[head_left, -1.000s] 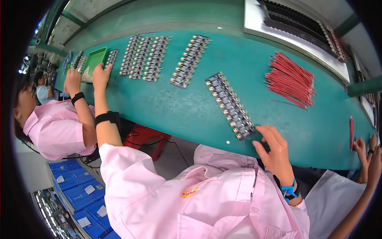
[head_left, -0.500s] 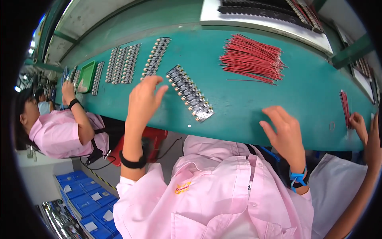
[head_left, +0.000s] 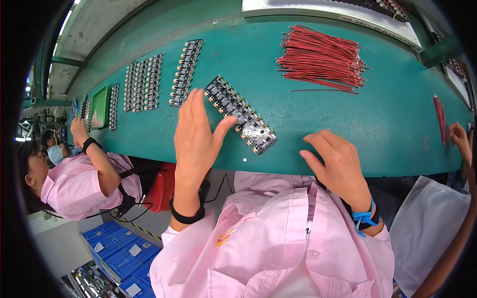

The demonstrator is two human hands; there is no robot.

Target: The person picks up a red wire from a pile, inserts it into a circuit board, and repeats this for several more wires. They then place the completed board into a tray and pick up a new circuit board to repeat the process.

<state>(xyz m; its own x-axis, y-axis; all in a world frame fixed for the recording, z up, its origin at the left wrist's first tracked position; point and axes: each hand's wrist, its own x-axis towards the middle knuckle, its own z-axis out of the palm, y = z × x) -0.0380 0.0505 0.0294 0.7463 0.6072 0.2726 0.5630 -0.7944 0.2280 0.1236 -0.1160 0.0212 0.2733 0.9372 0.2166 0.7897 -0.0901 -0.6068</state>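
Note:
A dark circuit board panel [head_left: 241, 114] with rows of small parts lies slantwise on the green bench in front of me. My left hand [head_left: 197, 136] is open at the panel's left side, its thumb reaching over the panel's near edge; whether it touches cannot be made out. To the right of the panel, my right hand [head_left: 334, 160] hovers over the bench's near edge. Its fingers are bent loosely, thumb apart, with nothing in them. A thick bundle of red wires [head_left: 320, 59] lies farther back on the right, one wire apart along its near side.
More board panels [head_left: 144, 82] stand in rows to the left, one [head_left: 187, 72] nearer. A green tray [head_left: 100, 107] sits beyond them. Co-workers' hands work at both ends, the right one [head_left: 461, 141] beside a small red wire bunch [head_left: 440, 119]. A white shelf [head_left: 338, 20] borders the back.
My left hand has moved right and nearer the panel, its fingers straightening. My right hand has shifted left toward the panel. The whole view has tilted slightly.

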